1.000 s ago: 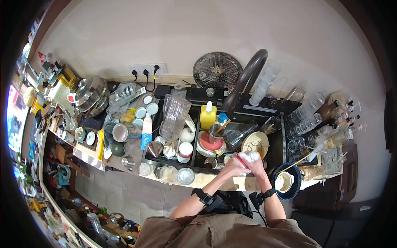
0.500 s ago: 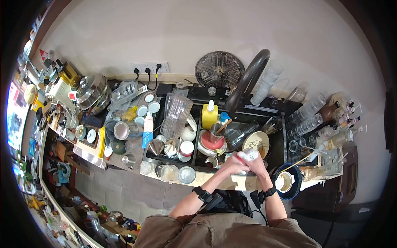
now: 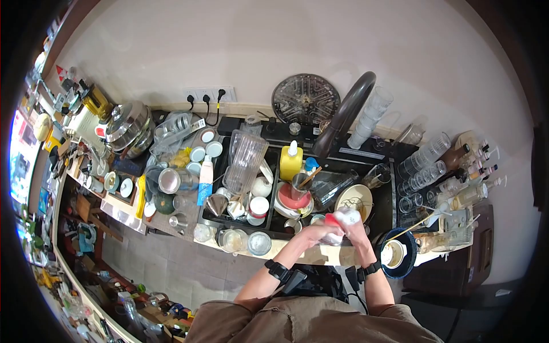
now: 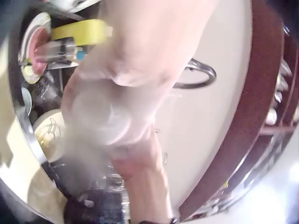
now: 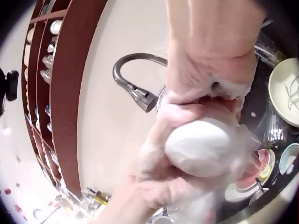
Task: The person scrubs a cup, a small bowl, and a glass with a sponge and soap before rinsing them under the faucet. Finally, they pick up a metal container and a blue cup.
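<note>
White vessel (image 5: 201, 147), sudsy, in our left hand (image 3: 319, 233) and right hand (image 3: 357, 233), fingers curled round; red pad (image 3: 331, 219) between fingers, bowl (image 3: 345, 195) just beyond.

Blue-and-white bottle (image 3: 205, 184): lettering there, too small to read; nothing else legible.

Pale-edged counter (image 3: 283, 250), black sink (image 3: 384, 206) set in. Glass jars (image 3: 259, 243) in a row along front edge. Left end: lidded steel pot (image 3: 127, 121), steel cup (image 3: 178, 222) near the edge.
</note>
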Demonstrator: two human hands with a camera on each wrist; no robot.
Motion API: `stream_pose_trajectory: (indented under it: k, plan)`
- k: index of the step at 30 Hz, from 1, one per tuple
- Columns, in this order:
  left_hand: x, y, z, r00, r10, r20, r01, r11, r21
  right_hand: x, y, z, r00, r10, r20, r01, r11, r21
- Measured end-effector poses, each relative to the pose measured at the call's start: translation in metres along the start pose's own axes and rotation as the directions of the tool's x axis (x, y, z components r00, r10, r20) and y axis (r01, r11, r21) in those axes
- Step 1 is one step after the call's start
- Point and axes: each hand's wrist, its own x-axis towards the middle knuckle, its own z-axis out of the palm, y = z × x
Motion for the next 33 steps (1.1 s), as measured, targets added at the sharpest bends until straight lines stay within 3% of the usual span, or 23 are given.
stream_pose_trajectory:
  k: [1,2,4,5,6,9,11,12,15,16,18,19,20,21,23,24,26,27,28,29,30,31,33]
  plan:
    - [-0.008,0.012,0.006,0.996,0.046,-0.076,-0.025,0.966,0.256,0.001,-0.008,0.002,0.998,0.031,0.062,-0.023,0.991,-0.132]
    - [-0.017,0.022,0.015,0.969,0.114,-0.219,0.016,0.856,0.517,0.001,-0.01,0.007,0.999,-0.024,0.024,0.03,0.964,-0.266]
    - [-0.009,0.009,0.025,0.859,0.331,-0.39,0.057,0.696,0.716,0.0,-0.009,0.015,0.997,0.053,-0.051,-0.064,0.964,-0.26]
    - [-0.005,0.004,0.027,0.776,0.449,-0.442,0.102,0.603,0.791,0.002,-0.007,0.018,0.992,0.088,-0.086,-0.108,0.961,-0.256]
    - [-0.008,0.005,0.029,0.768,0.462,-0.443,0.072,0.625,0.777,0.003,-0.004,0.02,0.986,0.104,-0.128,-0.135,0.956,-0.262]
    - [-0.013,0.013,0.021,0.875,0.35,-0.334,0.028,0.652,0.758,0.003,0.002,0.019,0.987,0.045,-0.155,-0.089,0.953,-0.29]
    - [-0.009,0.006,0.006,0.978,0.084,-0.191,-0.038,0.972,0.233,0.004,0.004,0.012,0.995,0.046,-0.086,-0.045,0.999,0.013]
    - [-0.007,0.003,-0.001,0.998,-0.004,-0.058,-0.001,0.997,-0.078,0.005,0.004,0.008,0.998,0.037,-0.052,-0.028,0.986,0.166]
    - [0.0,-0.009,-0.011,0.985,-0.002,0.175,0.088,0.868,-0.489,0.003,0.006,0.005,0.999,-0.04,0.006,0.036,0.95,0.311]
    - [0.002,-0.011,-0.009,0.992,-0.01,0.123,0.066,0.887,-0.458,0.003,0.004,0.006,0.999,-0.045,0.004,0.042,0.953,0.301]
    - [0.001,-0.006,-0.003,0.997,0.021,-0.077,-0.019,1.0,0.023,0.004,-0.005,0.004,0.996,-0.026,0.087,0.028,0.999,-0.024]
    - [-0.008,0.007,0.006,0.984,0.073,-0.165,-0.026,0.962,0.273,0.005,-0.007,0.003,0.992,-0.007,0.125,0.03,0.982,-0.188]
    - [-0.016,0.019,0.017,0.926,0.166,-0.339,0.072,0.804,0.59,0.002,-0.005,0.012,0.999,-0.036,0.038,0.045,0.965,-0.258]
    - [-0.017,0.023,0.026,0.87,0.261,-0.418,0.134,0.69,0.711,0.0,-0.003,0.018,0.999,0.011,-0.034,-0.021,0.95,-0.313]
    - [-0.004,0.008,0.023,0.833,0.334,-0.44,0.143,0.64,0.755,0.003,-0.002,0.025,0.98,0.074,-0.183,-0.144,0.902,-0.406]
    - [0.0,0.008,0.018,0.859,0.299,-0.416,0.142,0.642,0.753,0.003,-0.006,0.025,0.975,0.122,-0.184,-0.185,0.907,-0.378]
    - [0.004,0.004,0.01,0.905,0.219,-0.364,0.144,0.648,0.748,0.004,0.006,0.02,0.987,0.075,-0.143,-0.104,0.972,-0.211]
    - [0.004,0.001,0.007,0.953,0.088,-0.291,0.075,0.859,0.506,0.004,0.011,0.017,0.991,0.051,-0.127,-0.067,0.99,-0.123]
    - [0.002,-0.001,0.002,0.984,-0.01,-0.176,0.046,0.979,0.201,0.004,0.013,0.015,0.992,0.017,-0.126,-0.015,1.0,0.017]
    - [0.002,-0.003,-0.003,0.998,-0.063,-0.032,0.058,0.99,-0.128,0.003,0.018,0.014,0.988,0.022,-0.154,0.0,0.99,0.138]
    - [0.004,-0.006,-0.01,0.983,-0.042,0.177,0.114,0.902,-0.416,0.003,0.018,0.015,0.983,0.029,-0.182,0.019,0.966,0.257]
    - [0.007,-0.011,-0.011,0.985,-0.034,0.17,0.103,0.903,-0.417,0.003,0.017,0.016,0.977,0.039,-0.207,0.042,0.928,0.371]
    - [0.011,-0.017,-0.01,0.988,-0.015,0.156,0.08,0.906,-0.416,0.003,0.005,0.007,0.998,-0.013,-0.053,0.028,0.957,0.288]
